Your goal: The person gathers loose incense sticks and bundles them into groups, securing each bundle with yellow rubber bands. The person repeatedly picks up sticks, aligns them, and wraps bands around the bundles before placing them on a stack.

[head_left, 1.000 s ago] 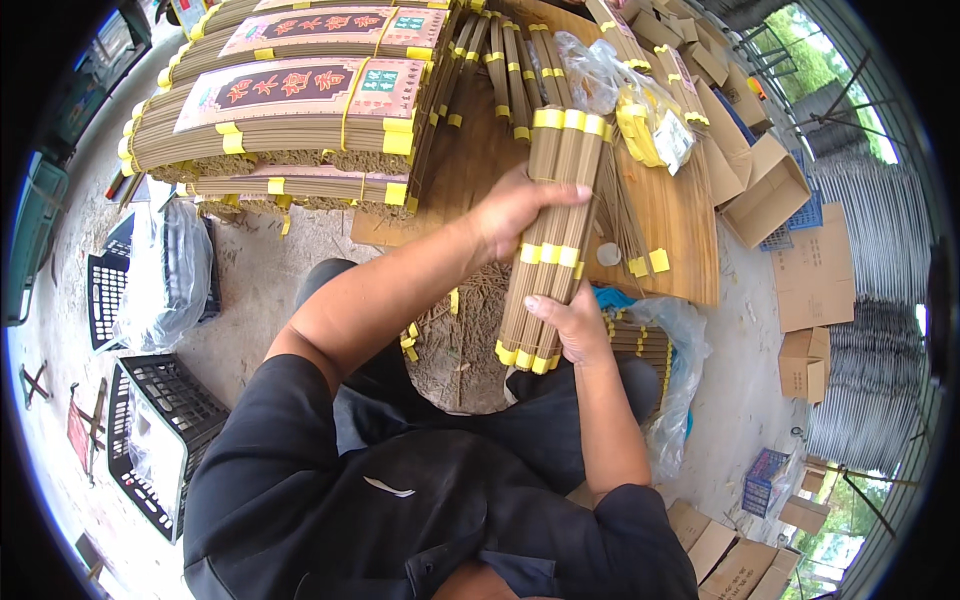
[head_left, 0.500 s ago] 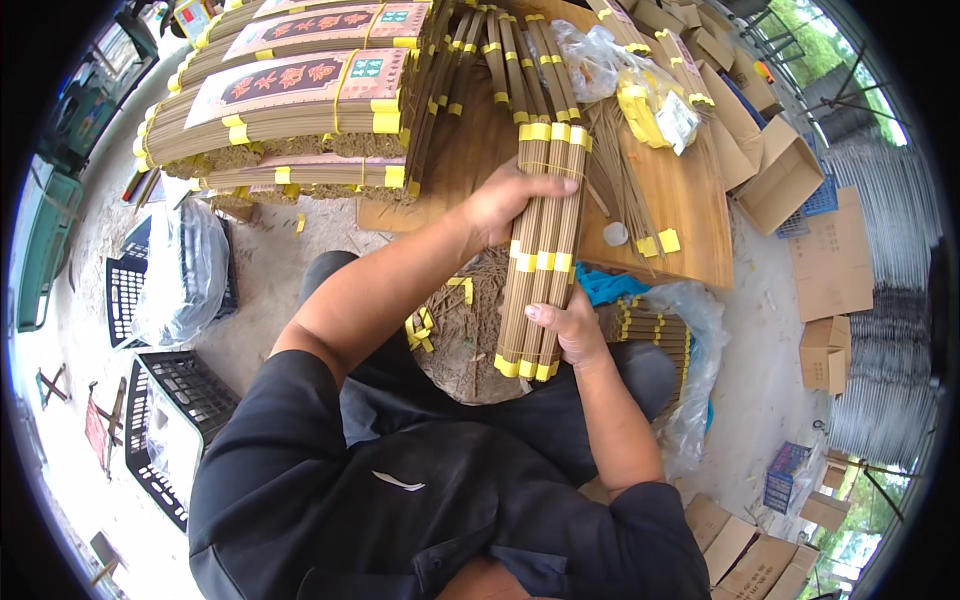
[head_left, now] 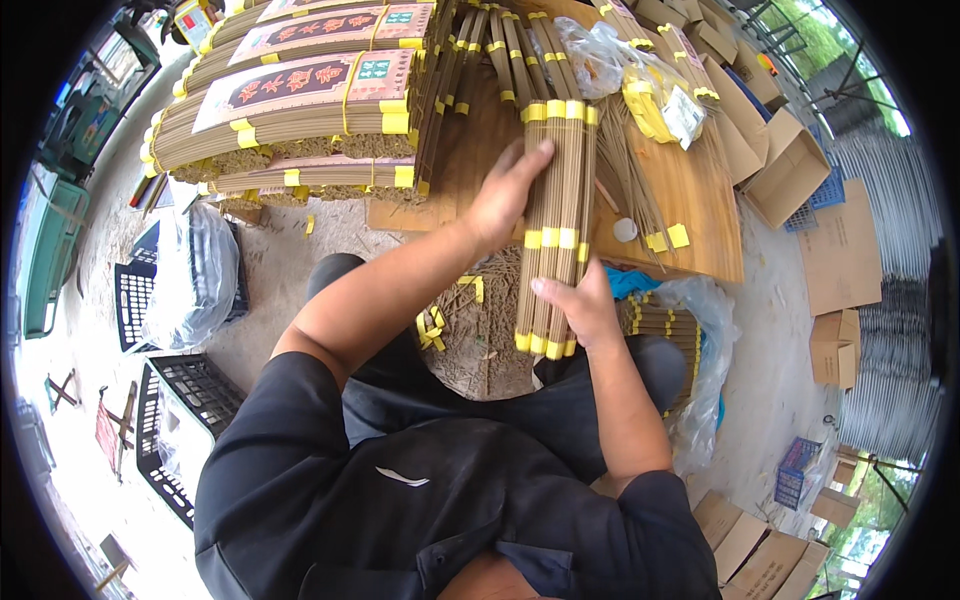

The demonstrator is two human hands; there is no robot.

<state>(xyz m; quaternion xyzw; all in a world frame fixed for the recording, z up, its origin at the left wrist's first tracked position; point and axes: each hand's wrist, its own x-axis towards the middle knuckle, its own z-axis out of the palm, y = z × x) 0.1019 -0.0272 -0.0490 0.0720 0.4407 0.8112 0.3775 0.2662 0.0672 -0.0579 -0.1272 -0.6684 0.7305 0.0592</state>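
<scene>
Both my hands hold a thick bundle of brown incense sticks (head_left: 557,190), wrapped with yellow paper bands at its ends and middle. It stands nearly upright in the picture, between my lap and the table. My left hand (head_left: 510,195) grips its upper left side, thumb across the front. Lower down on the right, my right hand (head_left: 588,305) is closed around it, with the thumb on the front and the other fingers hidden behind. Large labelled incense packs (head_left: 300,90) are stacked at the far left. Several thin incense bundles (head_left: 503,55) lie beyond the one I hold.
The wooden table (head_left: 700,220) carries loose incense sticks (head_left: 635,185) and a yellow plastic bag (head_left: 648,108). Black crates (head_left: 190,390) stand at left, cardboard boxes (head_left: 785,170) at right. More bundles (head_left: 668,330) lie beside my right knee near clear plastic (head_left: 712,320). Scraps (head_left: 485,335) litter the floor.
The held bundle has moved slightly up and to the right. Both hands keep hold of it, the left thumb now higher along it. The whole view has shifted slightly.
</scene>
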